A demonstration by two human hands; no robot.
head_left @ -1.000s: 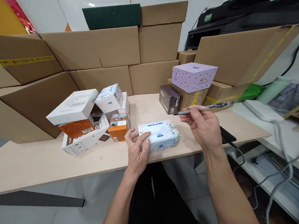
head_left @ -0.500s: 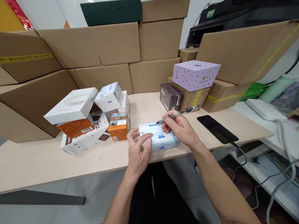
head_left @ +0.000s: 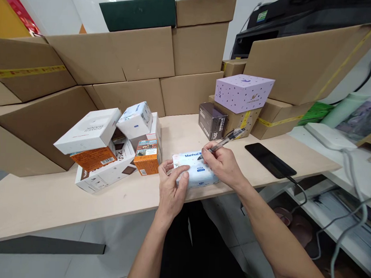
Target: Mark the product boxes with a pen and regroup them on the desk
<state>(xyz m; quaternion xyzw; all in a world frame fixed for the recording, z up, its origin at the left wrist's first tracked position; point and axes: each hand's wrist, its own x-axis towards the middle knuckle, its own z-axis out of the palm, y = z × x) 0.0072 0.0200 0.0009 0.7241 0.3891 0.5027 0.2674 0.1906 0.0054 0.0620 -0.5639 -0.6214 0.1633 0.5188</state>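
Note:
A light-blue tissue pack [head_left: 198, 179] with blue lettering lies near the table's front edge. My left hand [head_left: 173, 188] grips its left end, thumb and fingers over the top and side. In my right hand [head_left: 223, 164] is a pen [head_left: 227, 140], pinched between thumb and fingers. The pen's dark tip points down at the pack's top, close to the printed brand name; whether it touches cannot be made out. The pack's right end is partly hidden by my right hand.
Left of the pack stand an orange box [head_left: 147, 157], a second tissue pack [head_left: 135, 120] and a white power bank box [head_left: 89, 127]. A dark box [head_left: 211, 120] and a lilac box [head_left: 244, 93] are behind. A phone [head_left: 270, 160] with a cable lies right; cardboard boxes [head_left: 188, 93] line the back.
My right hand with the pen has shifted slightly right along the pack's top, and the pen stands a little steeper. My left hand and the pack stay in place.

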